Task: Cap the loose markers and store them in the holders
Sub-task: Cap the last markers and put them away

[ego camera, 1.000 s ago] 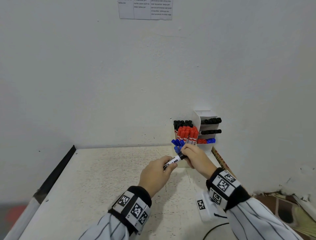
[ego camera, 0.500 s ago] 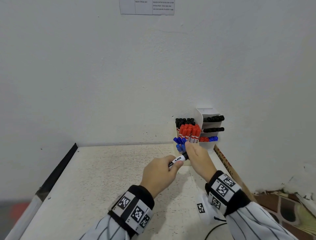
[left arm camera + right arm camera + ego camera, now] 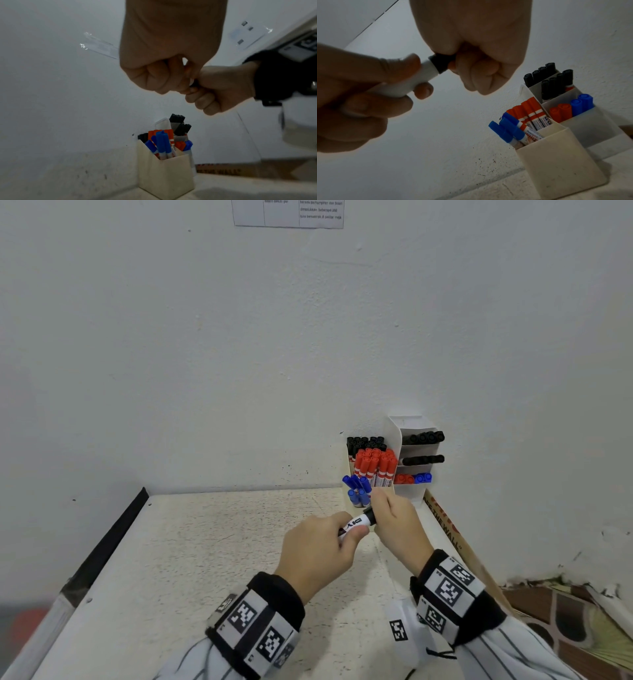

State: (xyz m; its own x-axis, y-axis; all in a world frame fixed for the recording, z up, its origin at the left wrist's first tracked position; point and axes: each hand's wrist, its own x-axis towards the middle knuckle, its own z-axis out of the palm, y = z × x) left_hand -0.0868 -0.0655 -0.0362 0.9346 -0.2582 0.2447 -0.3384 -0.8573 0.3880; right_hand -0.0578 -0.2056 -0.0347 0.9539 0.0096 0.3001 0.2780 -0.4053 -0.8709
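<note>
Both hands are up over the table (image 3: 212, 546) with one marker (image 3: 358, 522) between them: the left hand (image 3: 320, 553) is wrapped around the white barrel, and the right hand (image 3: 397, 525) has its fingers curled round the black cap (image 3: 441, 62) at the tip end. From the right wrist view the cap looks seated against the barrel, though I can't tell if it has actually clicked home. That's the main risk, I think: if the cap goes on crooked or only halfway, it could pop off once the marker gets dropped into a holder, and the tip would dry out or smear. The other snag is space. The beige holder (image 3: 559, 159) in the corner is already crammed with red and blue markers, so jamming one more in could tip the leaning blue ones out. The white tiered holder (image 3: 416, 494) beside it has black ones lined up. Barrels are smooth plastic, the caps are ribbed and faceted, and the tabletop looks rough and speckled.
</note>
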